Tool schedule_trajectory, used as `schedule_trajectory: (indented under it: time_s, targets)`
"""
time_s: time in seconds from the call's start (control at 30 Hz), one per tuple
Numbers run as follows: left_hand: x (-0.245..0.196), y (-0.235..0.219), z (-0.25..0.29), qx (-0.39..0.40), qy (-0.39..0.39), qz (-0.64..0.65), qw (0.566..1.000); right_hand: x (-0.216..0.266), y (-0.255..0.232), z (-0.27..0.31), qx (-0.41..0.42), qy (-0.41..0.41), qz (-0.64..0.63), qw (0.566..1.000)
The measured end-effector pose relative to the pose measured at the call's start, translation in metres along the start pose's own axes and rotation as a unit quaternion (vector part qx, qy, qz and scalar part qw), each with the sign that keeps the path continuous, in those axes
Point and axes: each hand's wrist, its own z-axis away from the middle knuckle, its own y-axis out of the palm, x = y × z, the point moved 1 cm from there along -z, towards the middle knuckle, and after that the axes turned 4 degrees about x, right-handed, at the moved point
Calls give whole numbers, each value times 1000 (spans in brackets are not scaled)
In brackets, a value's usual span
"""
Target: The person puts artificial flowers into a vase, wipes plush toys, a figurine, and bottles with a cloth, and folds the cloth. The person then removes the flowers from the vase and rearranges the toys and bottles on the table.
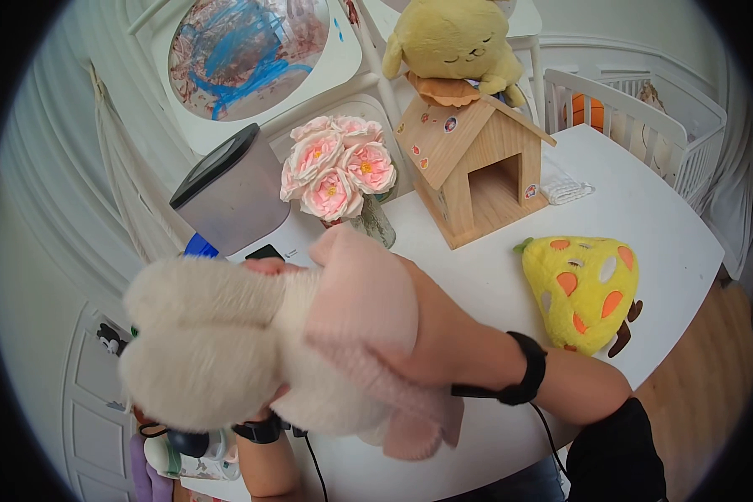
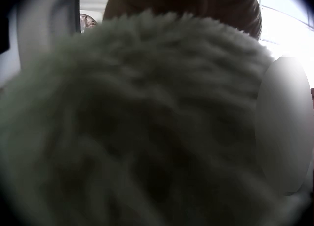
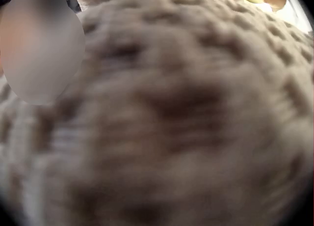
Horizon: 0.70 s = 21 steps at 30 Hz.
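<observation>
A white furry plush toy [image 1: 201, 343] in a pink cloth garment [image 1: 364, 293] is held up over the table, its two rounded lobes pointing left. My right hand [image 1: 439, 326] grips the garment from the right, its fingertips hidden by the pink cloth. From below, my left hand [image 2: 186, 2] reaches behind the toy and holds it; most of that hand is hidden in the head view. White fur fills the left wrist view, while bumpy textured fabric [image 3: 162, 113] fills the right one.
On the white table [image 1: 678, 226] stand a wooden toy house [image 1: 477, 167], a vase of pink roses [image 1: 335, 167] and a lidded grey bin [image 1: 234, 192]. A yellow spotted plush [image 1: 581, 293] lies at the right. Another yellow plush [image 1: 452, 42] sits atop the house.
</observation>
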Motion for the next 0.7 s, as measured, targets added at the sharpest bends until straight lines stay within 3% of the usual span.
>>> schedule_trajectory:
  time_s: [0.07,0.1,0.2,0.23,0.27,0.3,0.37,0.4,0.43,0.5,0.53,0.57,0.63,0.7]
  targets:
    - [-5,18,-15,28,34,4,999,-5,-7,-6,44,209,-120,970]
    - [-8,25,-21,41,52,6,998,-1,-6,-7,45,206,-120,970]
    - [-14,18,-20,68,92,8,993,10,-8,-10,7,157,-173,972]
    - [-14,-9,-5,13,-10,-126,992,10,-10,-11,9,149,-178,973]
    - [-14,-25,4,-44,-113,-257,959,10,-12,-11,11,142,-184,973]
    - [-24,-15,1,-46,-111,-257,959,5,-10,-9,14,141,-184,973]
    - [-45,11,-2,-48,-228,-229,945,-5,-6,-5,-65,30,-31,997]
    - [-39,12,5,17,-120,-288,950,-7,-3,-4,-62,29,-32,997]
    - [-41,15,6,14,-120,-288,950,-9,-1,-2,-60,-4,21,998]
    - [-50,34,4,53,-202,-232,950,-8,2,-2,-56,-34,72,995]
    - [-49,45,4,-16,-265,-207,942,-6,2,-3,-49,-39,68,996]
    - [-48,52,4,-18,-263,-208,942,-5,2,-5,-43,-45,64,996]
    - [-47,61,1,-28,-152,-238,959,-7,-6,-4,-19,-54,91,994]
    - [-46,72,-3,-34,-121,-171,977,-7,-8,-2,3,-60,118,991]
